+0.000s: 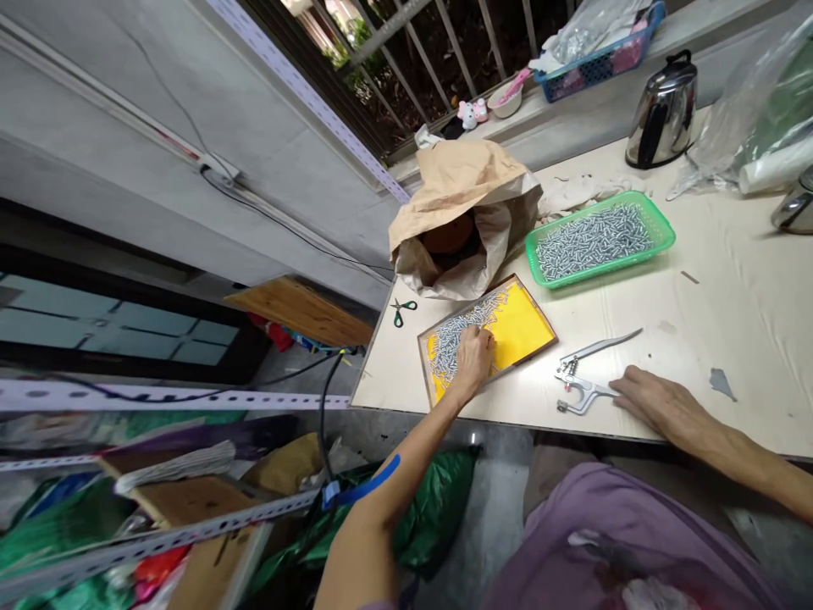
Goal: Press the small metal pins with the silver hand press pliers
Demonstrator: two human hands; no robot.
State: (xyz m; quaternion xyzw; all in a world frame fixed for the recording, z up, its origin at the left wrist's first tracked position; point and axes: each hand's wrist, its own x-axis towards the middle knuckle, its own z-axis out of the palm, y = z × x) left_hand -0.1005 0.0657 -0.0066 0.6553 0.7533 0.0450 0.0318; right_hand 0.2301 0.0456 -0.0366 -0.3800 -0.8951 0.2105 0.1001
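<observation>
My left hand (475,360) reaches into a shallow tray (533,346) with a yellow bottom and brown rim. Its fingers are curled down at the edge of a heap of small silvery metal pins (448,339); whatever they pinch is hidden. Close to the table's front edge, my right hand (664,408) has its fingers closed around the end of the lower handle of silver hand pliers (588,391). The pliers lie on the table with a spring between their spread handles.
Behind the tray stands an open brown paper sack (467,182). A green basket (664,233) full of similar metal pieces sits to its right. Small scissors (400,312) lie left of the tray. A steel kettle (664,114) and plastic bags (762,110) are at the back right.
</observation>
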